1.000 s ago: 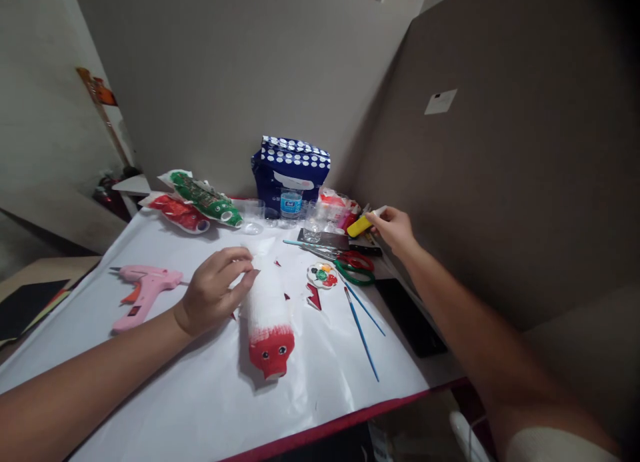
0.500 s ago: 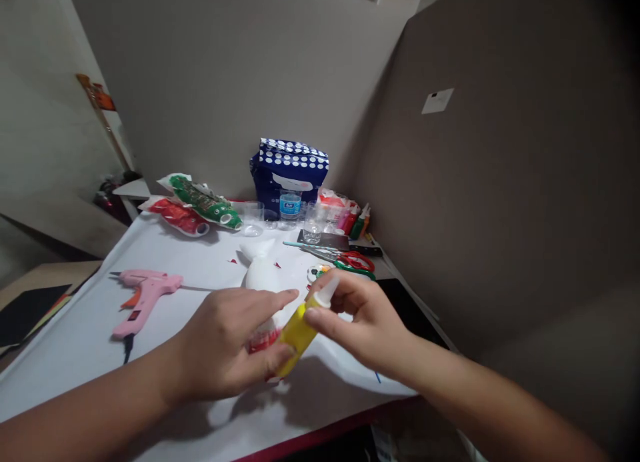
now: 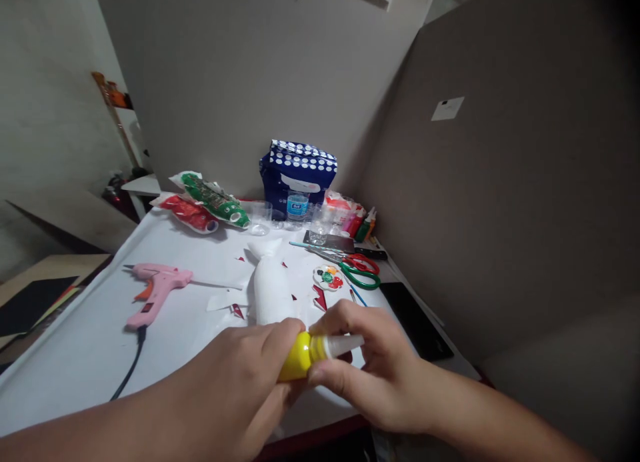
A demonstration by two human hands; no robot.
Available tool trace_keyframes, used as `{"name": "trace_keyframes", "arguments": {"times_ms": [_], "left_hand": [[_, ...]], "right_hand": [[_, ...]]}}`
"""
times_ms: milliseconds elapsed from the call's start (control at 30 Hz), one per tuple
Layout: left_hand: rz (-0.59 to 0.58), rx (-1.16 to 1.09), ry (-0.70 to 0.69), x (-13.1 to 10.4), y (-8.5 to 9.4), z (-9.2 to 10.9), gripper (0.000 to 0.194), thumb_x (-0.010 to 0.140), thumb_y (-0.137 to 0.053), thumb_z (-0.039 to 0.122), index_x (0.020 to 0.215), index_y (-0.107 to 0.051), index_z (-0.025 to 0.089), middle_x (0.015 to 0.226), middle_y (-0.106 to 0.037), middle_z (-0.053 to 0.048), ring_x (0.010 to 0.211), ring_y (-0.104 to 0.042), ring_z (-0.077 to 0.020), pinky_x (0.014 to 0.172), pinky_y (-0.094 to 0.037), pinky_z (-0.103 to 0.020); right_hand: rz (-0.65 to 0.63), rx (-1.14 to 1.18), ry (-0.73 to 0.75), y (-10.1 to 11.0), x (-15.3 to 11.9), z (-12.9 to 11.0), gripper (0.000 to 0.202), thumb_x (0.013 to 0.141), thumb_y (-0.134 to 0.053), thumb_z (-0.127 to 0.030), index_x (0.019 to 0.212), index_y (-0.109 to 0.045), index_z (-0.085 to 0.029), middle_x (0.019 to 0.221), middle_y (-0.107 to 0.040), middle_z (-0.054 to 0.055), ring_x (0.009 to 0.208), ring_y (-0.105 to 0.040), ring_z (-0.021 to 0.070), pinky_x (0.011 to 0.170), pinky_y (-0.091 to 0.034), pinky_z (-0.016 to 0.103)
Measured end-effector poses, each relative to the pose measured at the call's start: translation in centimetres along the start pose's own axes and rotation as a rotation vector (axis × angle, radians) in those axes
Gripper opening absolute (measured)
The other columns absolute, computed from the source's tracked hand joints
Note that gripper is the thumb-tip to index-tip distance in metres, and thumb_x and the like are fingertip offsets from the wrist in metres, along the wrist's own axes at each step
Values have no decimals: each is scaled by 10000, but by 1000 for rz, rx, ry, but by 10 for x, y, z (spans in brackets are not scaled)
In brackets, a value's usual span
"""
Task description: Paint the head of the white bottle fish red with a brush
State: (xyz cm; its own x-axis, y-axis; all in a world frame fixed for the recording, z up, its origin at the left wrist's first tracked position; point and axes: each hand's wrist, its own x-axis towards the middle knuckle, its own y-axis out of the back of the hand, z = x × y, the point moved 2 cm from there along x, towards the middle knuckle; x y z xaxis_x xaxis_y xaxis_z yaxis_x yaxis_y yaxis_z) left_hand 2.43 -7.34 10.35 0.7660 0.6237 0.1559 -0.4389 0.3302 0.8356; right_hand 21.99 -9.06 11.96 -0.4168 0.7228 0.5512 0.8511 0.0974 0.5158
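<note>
A yellow paint bottle [image 3: 299, 357] lies nearly level between my hands, its clear pointed cap toward the right. My left hand [image 3: 245, 369] is wrapped round the bottle's body. The thumb and fingers of my right hand [image 3: 373, 365] grip its neck, just below the white base of the cap. Right behind the hands, a white fish-shaped form [image 3: 271, 289] lies on the white-covered table, its tail pointing away and its near end hidden by my hands. A small palette [image 3: 328, 278] with several paint colours is to its right.
A pink glue gun [image 3: 159, 285] with a cord lies at left. Green [image 3: 215, 199] and red [image 3: 185, 214] fish shapes are at back left. Clear cups and a blue bag [image 3: 299, 175] stand behind. Scissors [image 3: 361, 271], a knife [image 3: 370, 253] and a black tablet [image 3: 415, 321] are at right.
The bottle has tipped from slanting upward to nearly level and come lower. My left hand has closed round its body. The camera view has shifted slightly, uncovering more of the palette and white form.
</note>
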Motion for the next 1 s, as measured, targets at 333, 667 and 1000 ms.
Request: {"name": "trace_keyframes", "arguments": {"times_ms": [333, 667, 1000], "left_hand": [[-199, -254, 50, -17, -9, 1, 132, 895, -579, 382, 901, -674, 291, 748, -696, 18, 601, -611, -171, 503, -381, -266], [-299, -266, 132, -4, 8, 9, 141, 842, -631, 275, 946, -717, 315, 793, -729, 63, 590, -601, -146, 534, -432, -236], [-328, -377, 183, -1, 8, -1, 153, 863, -627, 351, 959, -706, 261, 893, -718, 27, 742, -639, -170, 576, -446, -225]], "right_hand": [[-291, -145, 314, 0, -27, -2, 210, 1070, -523, -403, 1106, -593, -208, 797, -686, 28, 695, -612, 132, 652, -498, 250], [-308, -214, 243, 10, -25, -15, 171, 1058, -555, -321, 1130, -636, -188, 963, -709, 73, 849, -660, 141, 752, -556, 229], [-240, -89, 171, 10, -28, -8, 200, 1007, -624, -202, 1205, -614, -173, 1020, -707, 99, 907, -657, 160, 806, -574, 248]]}}
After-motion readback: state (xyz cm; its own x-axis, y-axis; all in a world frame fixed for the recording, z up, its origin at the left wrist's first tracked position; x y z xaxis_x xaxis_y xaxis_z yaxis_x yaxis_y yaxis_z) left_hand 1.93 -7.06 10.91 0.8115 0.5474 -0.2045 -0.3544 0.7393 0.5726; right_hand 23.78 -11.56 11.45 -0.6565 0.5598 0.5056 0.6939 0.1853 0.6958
